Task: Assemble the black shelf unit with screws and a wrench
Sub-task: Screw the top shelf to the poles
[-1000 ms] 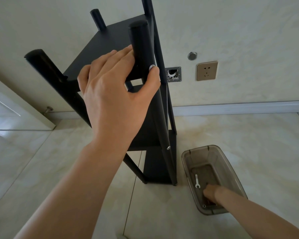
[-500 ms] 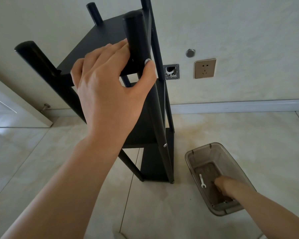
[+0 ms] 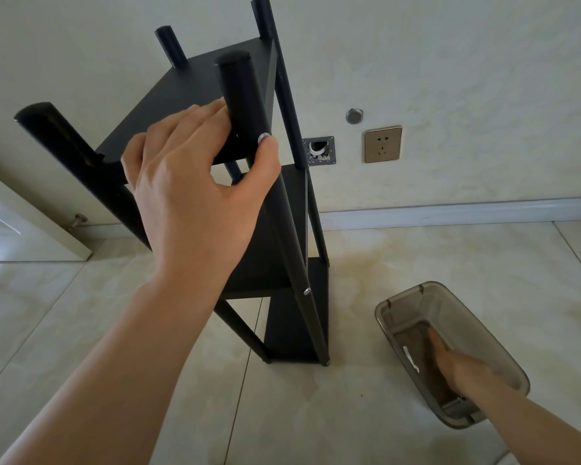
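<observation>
Shelf unit (image 3: 282,209) stands upright on the tiled floor (image 3: 416,256) by the wall, its long axis vertical, four posts pointing up above the top board. Three boards show. Left hand (image 3: 195,182) wraps the near right post at the top board, thumb beside one silver screw (image 3: 263,138); a second screw (image 3: 306,291) sits lower on that post. Right hand (image 3: 457,364) reaches into one clear bin (image 3: 503,357) on the floor, beside one white wrench (image 3: 411,359); whether its grip holds anything I cannot tell.

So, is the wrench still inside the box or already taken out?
Inside: the wrench lies on the box floor, beside the right hand.
</observation>
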